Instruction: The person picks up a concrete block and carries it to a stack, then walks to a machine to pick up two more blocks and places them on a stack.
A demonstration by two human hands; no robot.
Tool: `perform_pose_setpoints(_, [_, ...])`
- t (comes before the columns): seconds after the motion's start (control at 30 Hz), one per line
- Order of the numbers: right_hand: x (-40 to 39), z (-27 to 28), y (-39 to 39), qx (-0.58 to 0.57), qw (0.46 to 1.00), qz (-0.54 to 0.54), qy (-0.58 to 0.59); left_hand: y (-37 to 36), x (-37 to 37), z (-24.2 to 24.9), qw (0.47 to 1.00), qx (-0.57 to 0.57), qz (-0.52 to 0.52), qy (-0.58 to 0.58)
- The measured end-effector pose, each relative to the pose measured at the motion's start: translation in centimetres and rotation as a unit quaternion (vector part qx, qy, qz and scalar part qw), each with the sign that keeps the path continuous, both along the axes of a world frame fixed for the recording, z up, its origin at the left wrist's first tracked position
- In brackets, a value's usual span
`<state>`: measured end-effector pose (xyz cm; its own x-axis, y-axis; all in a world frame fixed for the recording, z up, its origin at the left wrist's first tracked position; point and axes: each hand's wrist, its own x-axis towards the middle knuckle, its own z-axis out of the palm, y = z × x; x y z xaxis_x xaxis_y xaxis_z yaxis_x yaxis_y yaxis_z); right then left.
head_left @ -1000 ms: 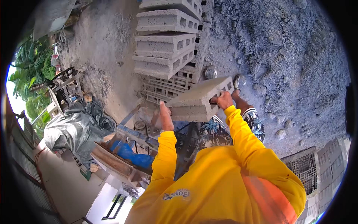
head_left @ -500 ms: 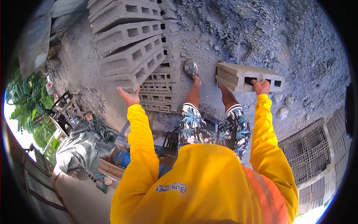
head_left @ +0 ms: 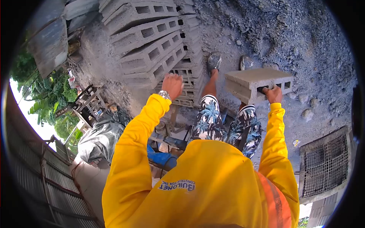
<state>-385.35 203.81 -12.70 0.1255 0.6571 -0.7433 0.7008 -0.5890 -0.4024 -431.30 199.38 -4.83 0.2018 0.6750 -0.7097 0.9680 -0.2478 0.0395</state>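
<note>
My right hand [head_left: 274,94] grips a grey concrete hollow block [head_left: 258,77] by its holed side, with fingers hooked into one of the openings. The block is held level beside my right leg, in front of my shoe. My left hand [head_left: 173,86], a metal watch on its wrist, is raised with its fingers curled in and nothing visible in them. It is close by the lower end of a leaning row of hollow blocks [head_left: 146,62] and overlaps the stacked blocks [head_left: 188,89] behind it.
Loose gravel [head_left: 304,34] heaps up at the right and far side. A framed metal grate [head_left: 325,165] lies at the right. Towards the left are a grey tarp [head_left: 102,140], wooden scraps [head_left: 89,100] and corrugated sheets [head_left: 53,171]. Blue equipment [head_left: 163,157] sits beside my left leg.
My left hand has come away from the leaning block's lower corner, moved right and curled its fingers. The held block has tilted so its broad face shows more. My right foot has stepped forward.
</note>
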Motion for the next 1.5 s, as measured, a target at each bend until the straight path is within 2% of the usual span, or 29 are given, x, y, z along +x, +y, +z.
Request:
perform_pose_setpoints(0.1, [-2.1, 0.2, -2.1, -0.016, 0.997, -0.053, 0.047, 1.2, -3.0, -4.7, 0.976, 0.022, -0.208, 0.069])
perform_pose_setpoints(0.2, [-4.9, 1.9, -3.7, -0.013, 0.995, -0.088, 0.044, 2.7, -4.6, -7.7, 0.956, -0.069, -0.263, 0.114])
perform_pose_setpoints(0.23, [-6.1, 2.8, -3.9, -0.041, 0.994, -0.096, 0.019, 3.3, -4.8, -7.9, 0.949, -0.135, -0.251, 0.132])
perform_pose_setpoints(0.33, [-7.9, 2.7, -6.7, -0.016, 0.994, -0.111, 0.008, 3.7, -5.8, -8.9, 0.911, -0.164, -0.344, 0.156])
perform_pose_setpoints(0.43, [-9.3, 3.0, -8.5, 0.008, 0.988, -0.154, 0.016, 3.4, -6.7, -10.4, 0.895, -0.150, -0.382, 0.174])
perform_pose_setpoints(0.47, [-9.9, 3.0, -9.0, 0.019, 0.985, -0.172, 0.024, 3.4, -7.0, -11.2, 0.887, -0.186, -0.384, 0.178])
perform_pose_setpoints(0.5, [-10.1, 2.5, -9.9, -0.015, 0.991, -0.131, -0.027, 3.6, -7.2, -12.0, 0.877, -0.222, -0.386, 0.184])
perform_pose_setpoints(0.53, [-10.3, 2.5, -10.5, -0.018, 0.989, -0.143, -0.026, 3.6, -7.3, -12.5, 0.866, -0.258, -0.384, 0.190])
perform_pose_setpoints(0.63, [-11.4, 2.9, -11.5, -0.032, 0.986, -0.158, -0.028, 4.2, -6.5, -10.8, 0.849, -0.231, -0.431, 0.198])
perform_pose_setpoints(0.73, [-12.1, 3.0, -13.8, -0.013, 0.979, -0.204, -0.007, 4.0, -7.6, -12.0, 0.834, -0.269, -0.441, 0.193])
perform_pose_setpoints(0.83, [-12.2, 2.4, -16.0, -0.011, 0.970, -0.241, -0.011, 4.5, -5.9, -9.3, 0.843, -0.192, -0.462, 0.198])
perform_pose_setpoints(0.93, [-11.9, 1.3, -17.7, -0.030, 0.967, -0.253, -0.026, 4.5, -5.4, -9.4, 0.827, -0.245, -0.455, 0.221])
perform_pose_setpoints(1.1, [-12.3, 1.8, -18.0, -0.015, 0.951, -0.310, -0.005, 3.9, -6.5, -10.4, 0.855, -0.230, -0.404, 0.231])
perform_pose_setpoints(1.2, [-11.9, 2.1, -18.0, -0.055, 0.958, -0.282, -0.024, 3.9, -6.2, -9.8, 0.855, -0.215, -0.406, 0.241])
perform_pose_setpoints(1.33, [-11.4, 1.2, -20.7, -0.039, 0.954, -0.297, -0.024, 4.9, -4.9, -8.7, 0.846, -0.234, -0.424, 0.225])
perform_pose_setpoints(1.5, [-10.8, 2.6, -20.4, -0.041, 0.958, -0.284, -0.021, 4.8, -4.9, -9.2, 0.851, -0.248, -0.404, 0.225])
